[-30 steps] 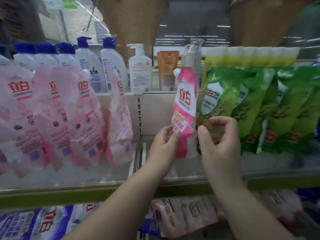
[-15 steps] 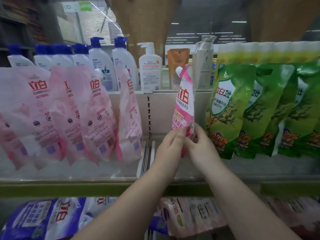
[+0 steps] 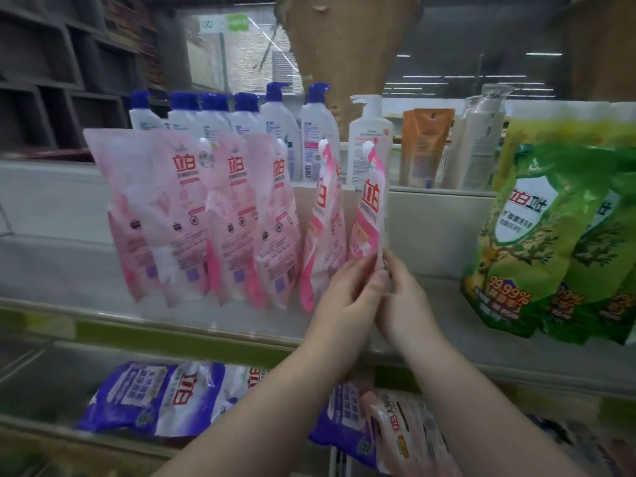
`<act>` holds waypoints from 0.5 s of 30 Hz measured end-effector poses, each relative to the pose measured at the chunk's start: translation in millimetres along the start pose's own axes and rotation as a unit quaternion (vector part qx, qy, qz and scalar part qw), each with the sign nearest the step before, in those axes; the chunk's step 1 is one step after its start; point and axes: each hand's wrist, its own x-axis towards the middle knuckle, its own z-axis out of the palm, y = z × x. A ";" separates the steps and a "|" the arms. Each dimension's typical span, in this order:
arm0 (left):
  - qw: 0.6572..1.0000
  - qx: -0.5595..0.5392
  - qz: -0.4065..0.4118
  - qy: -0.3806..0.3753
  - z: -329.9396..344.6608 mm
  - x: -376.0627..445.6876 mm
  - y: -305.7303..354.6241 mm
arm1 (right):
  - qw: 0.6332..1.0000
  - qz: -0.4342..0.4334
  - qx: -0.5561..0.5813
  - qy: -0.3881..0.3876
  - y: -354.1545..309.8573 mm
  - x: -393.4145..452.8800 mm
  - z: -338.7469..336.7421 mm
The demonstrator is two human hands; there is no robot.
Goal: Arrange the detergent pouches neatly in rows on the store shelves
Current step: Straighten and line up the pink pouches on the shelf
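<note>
Holding the pink pouch [image 3: 370, 215] upright w/ both hands rn, down at its bottom edge. Left hand [image 3: 347, 297] has fingers curled round the lower left side, right hand [image 3: 404, 297] pinches the lower right, thumb up front. Gripping low like that makes sense imo, it lets me keep the thing vertical and steer it edge-on toward the row instead of flopping.

Pouch sits just beside the last one in the pink row [image 3: 206, 218], which stands on the middle shelf [image 3: 103, 325] leaning back a bit. Between my pouch and the green pouches [image 3: 550, 242] on the right is a bare stretch of shelf, so prob this one closes up the pink group.

What's in what: top shelf has blue-capped pump bottles [image 3: 275, 132], a white pump bottle [image 3: 370, 146] and an orange pouch [image 3: 425, 146]. Lower shelf holds purple pouches [image 3: 155, 394] lying flat, plus another pinkish pouch [image 3: 399, 432] by my right forearm. Whether my pouch's base touches the shelf yet, can't tell, hands cover it.
</note>
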 end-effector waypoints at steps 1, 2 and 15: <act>1.000 0.018 0.013 -0.010 -2.9 -1.6 -2.1 | 1.000 -0.003 -0.028 0.010 -0.5 -1.0 0.8; 0.999 0.044 0.028 -0.015 -4.9 -3.1 -3.6 | 0.999 -0.005 -0.034 0.018 -2.3 -2.4 0.4; 0.991 -0.085 0.098 -0.037 12.3 -6.8 1.6 | 0.995 0.042 0.036 0.087 -16.8 -31.4 -29.3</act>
